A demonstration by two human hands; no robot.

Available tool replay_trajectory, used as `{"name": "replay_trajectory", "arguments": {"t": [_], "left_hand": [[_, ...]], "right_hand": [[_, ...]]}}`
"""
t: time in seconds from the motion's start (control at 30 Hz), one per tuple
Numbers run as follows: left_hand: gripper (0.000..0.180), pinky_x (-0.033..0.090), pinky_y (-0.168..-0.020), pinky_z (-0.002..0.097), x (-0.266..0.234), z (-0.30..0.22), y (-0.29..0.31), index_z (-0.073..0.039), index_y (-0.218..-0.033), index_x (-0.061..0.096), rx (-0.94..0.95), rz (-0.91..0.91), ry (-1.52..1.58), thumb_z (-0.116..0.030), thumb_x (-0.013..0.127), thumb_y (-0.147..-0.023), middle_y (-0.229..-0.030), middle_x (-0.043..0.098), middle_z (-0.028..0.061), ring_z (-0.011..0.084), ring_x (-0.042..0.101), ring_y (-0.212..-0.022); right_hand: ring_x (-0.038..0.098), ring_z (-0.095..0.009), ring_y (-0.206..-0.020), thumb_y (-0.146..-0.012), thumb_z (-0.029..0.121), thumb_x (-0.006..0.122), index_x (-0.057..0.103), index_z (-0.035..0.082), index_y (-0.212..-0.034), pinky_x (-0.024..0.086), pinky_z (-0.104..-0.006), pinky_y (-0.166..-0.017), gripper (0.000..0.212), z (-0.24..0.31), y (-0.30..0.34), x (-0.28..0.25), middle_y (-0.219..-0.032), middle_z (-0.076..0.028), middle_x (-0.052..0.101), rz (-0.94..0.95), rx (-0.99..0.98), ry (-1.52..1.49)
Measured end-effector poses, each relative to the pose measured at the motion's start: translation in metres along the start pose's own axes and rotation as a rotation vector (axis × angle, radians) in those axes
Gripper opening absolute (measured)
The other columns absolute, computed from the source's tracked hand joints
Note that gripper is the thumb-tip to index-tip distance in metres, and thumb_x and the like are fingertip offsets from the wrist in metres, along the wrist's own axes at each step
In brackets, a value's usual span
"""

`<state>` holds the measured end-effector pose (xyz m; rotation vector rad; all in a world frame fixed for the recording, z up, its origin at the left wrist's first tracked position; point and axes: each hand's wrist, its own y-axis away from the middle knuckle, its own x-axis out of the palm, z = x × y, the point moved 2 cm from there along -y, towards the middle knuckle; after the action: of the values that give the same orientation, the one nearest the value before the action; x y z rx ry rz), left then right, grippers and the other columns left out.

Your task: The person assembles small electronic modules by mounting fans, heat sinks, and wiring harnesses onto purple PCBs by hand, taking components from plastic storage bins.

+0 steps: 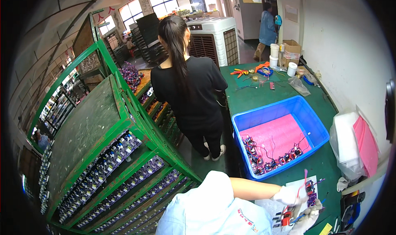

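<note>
My left hand (289,195), in a white glove, reaches in over the green table at the lower right. Its fingers look closed, but what they pinch is too small to make out. My right hand (308,219), gloved as well, is closed around the edge of a small circuit board (285,218) with dark metal fins, a red part and blue and red wires. Just beyond my hands, more wired boards (311,193) with purple edges lie on a white sheet (295,184). A blue plastic bin (238,123) stands farther off, lined with pink foam and holding several wired boards (268,165).
On the left stands a green metal rack (88,123) filled with rows of circuit boards. A person in black (187,95) stands ahead, back turned. Pliers (239,72), tape and white tubs (291,69) lie at the table's far end. Foam sheets (348,140) lean at the right wall.
</note>
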<state>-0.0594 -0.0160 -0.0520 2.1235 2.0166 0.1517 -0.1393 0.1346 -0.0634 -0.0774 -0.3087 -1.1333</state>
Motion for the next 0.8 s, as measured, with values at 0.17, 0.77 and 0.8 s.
{"name": "replay_trajectory", "arguments": {"t": [0.17,0.77,0.8], "left_hand": [[0.041,0.042,-0.069,0.0371,0.040,0.062,-0.038,0.005,-0.103,0.047,0.680,0.090,-0.444,-0.031,0.026,-0.097,-0.083,0.054,0.0138,0.0241,0.051,-0.074],[0.031,0.042,-0.055,0.0368,0.043,-0.002,0.030,0.006,-0.099,0.053,1.185,0.192,-0.235,-0.018,0.034,-0.094,-0.068,0.052,0.0141,0.0305,0.053,-0.060],[0.030,0.043,-0.055,0.0373,0.046,0.005,0.024,0.007,-0.098,0.053,1.162,0.195,-0.361,-0.017,0.034,-0.093,-0.067,0.051,0.0138,0.0312,0.053,-0.061]], "right_hand": [[0.053,-0.018,-0.093,-0.089,0.009,0.040,0.051,-0.005,-0.113,0.042,-0.0282,-0.078,0.030,-0.003,-0.002,0.013,-0.106,-0.011,0.056,0.062,-0.300,0.395],[0.052,-0.013,-0.055,-0.082,-0.007,0.041,0.055,-0.004,-0.105,0.044,-0.0251,-0.054,0.027,0.074,0.014,0.078,-0.082,-0.011,0.058,0.655,-0.453,0.766],[0.055,-0.014,-0.056,-0.083,-0.005,0.041,0.055,-0.005,-0.105,0.045,-0.0260,-0.055,0.027,0.071,0.008,0.077,-0.084,-0.012,0.059,0.685,-0.430,0.836]]}}
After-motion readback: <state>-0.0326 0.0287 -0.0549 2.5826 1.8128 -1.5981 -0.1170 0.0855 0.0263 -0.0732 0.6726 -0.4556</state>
